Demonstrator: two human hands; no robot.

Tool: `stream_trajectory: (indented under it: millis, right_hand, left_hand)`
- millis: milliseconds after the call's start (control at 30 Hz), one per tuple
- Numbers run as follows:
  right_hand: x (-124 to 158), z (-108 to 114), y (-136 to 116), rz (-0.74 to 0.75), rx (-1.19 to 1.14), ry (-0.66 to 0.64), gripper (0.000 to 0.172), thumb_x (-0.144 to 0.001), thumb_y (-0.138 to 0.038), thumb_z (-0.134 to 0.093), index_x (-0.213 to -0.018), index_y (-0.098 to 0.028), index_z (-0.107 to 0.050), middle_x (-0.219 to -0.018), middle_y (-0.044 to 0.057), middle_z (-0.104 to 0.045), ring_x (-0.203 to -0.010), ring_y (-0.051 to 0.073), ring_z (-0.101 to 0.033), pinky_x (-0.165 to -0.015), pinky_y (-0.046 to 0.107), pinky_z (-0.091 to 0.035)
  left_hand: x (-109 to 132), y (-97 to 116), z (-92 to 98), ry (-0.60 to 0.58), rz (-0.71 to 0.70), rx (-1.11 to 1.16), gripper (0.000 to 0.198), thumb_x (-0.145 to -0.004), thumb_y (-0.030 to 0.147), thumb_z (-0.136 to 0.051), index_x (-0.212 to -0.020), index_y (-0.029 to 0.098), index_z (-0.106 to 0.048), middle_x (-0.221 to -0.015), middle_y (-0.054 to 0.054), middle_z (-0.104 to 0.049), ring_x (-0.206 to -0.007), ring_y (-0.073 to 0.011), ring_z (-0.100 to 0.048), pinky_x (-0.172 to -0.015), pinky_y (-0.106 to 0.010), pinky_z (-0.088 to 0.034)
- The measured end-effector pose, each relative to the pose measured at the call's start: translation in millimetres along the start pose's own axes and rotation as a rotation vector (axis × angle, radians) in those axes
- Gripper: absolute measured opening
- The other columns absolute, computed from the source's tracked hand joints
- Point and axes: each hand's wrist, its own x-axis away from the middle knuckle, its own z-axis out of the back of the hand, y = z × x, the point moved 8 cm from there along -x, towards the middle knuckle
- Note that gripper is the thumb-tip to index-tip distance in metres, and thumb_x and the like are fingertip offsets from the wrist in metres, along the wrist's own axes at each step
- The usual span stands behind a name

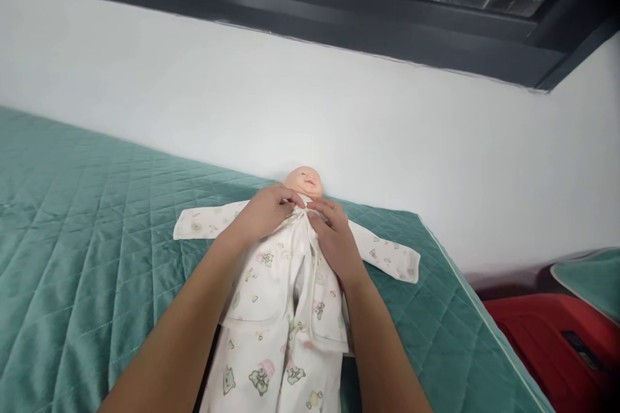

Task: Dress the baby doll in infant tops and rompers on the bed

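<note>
A baby doll [306,181] lies on its back with its head towards the wall. It wears a white printed baby jacket [259,284] with the sleeves spread out to both sides, and matching white trousers [261,368] below. At the neck of the jacket, my left hand [271,210] has its fingers closed in a pinch on the collar edge. Facing it, my right hand [334,232] pinches the other collar edge, fingertips almost meeting the left ones. Below my hands the jacket front hangs apart. The small fastening between the fingertips is mostly hidden.
A green quilted cover [97,258] lies under the doll, its piped edge running down at the right. Behind stands a white wall [194,90] beneath a dark window frame [339,19]. A red plastic object [547,335] sits at lower right, beside another green padded piece [591,281].
</note>
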Motion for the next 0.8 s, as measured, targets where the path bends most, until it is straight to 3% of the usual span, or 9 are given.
stream_trajectory:
  millis: [167,400,567,667,800]
  right_hand:
    - [-2,4,2,0.022,-0.093,0.040,0.023,-0.082,-0.035,-0.058,-0.097,-0.025,-0.072,-0.123,0.005,-0.060,-0.122,0.024,-0.050,-0.101,0.042,-0.041]
    - [13,16,-4,0.080,-0.162,0.172,0.019,-0.083,-0.030,-0.056,-0.093,-0.020,-0.069,-0.109,0.006,-0.065,-0.107,0.021,-0.058,-0.093,0.036,-0.046]
    - [47,20,-27,0.159,-0.110,0.236,0.017,-0.088,-0.028,-0.053,-0.096,-0.021,-0.066,-0.103,0.004,-0.064,-0.097,0.018,-0.058,-0.082,0.031,-0.047]
    - [69,17,-40,0.201,-0.027,0.255,0.016,-0.091,-0.028,-0.051,-0.094,-0.022,-0.065,-0.096,0.002,-0.063,-0.088,0.016,-0.058,-0.079,0.030,-0.046]
    - [85,10,-40,0.136,0.037,0.228,0.021,-0.089,-0.038,-0.057,-0.101,-0.021,-0.062,-0.095,0.002,-0.060,-0.075,0.014,-0.054,-0.072,0.029,-0.045]
  left_hand:
    - [0,-4,3.3,0.131,-0.011,-0.154,0.028,-0.084,0.011,-0.047,-0.083,0.021,-0.073,-0.097,-0.005,-0.066,-0.089,-0.0192,-0.063,-0.087,-0.034,-0.047]
    - [19,1,3.5,0.272,-0.113,-0.242,0.032,-0.087,0.010,-0.045,-0.098,0.021,-0.072,-0.098,-0.006,-0.064,-0.093,-0.0210,-0.063,-0.089,-0.036,-0.048]
    - [46,18,9.5,0.444,-0.244,-0.135,0.031,-0.087,0.007,-0.044,-0.101,0.019,-0.069,-0.101,-0.007,-0.064,-0.098,-0.0201,-0.061,-0.087,-0.033,-0.048]
    - [64,19,13.9,0.527,-0.252,-0.004,0.028,-0.088,0.009,-0.045,-0.098,0.020,-0.069,-0.097,-0.005,-0.066,-0.093,-0.0172,-0.061,-0.083,-0.030,-0.048]
    - [75,9,11.6,0.493,-0.171,0.119,0.023,-0.090,0.017,-0.050,-0.101,0.021,-0.069,-0.096,-0.003,-0.066,-0.088,-0.0159,-0.061,-0.079,-0.029,-0.047]
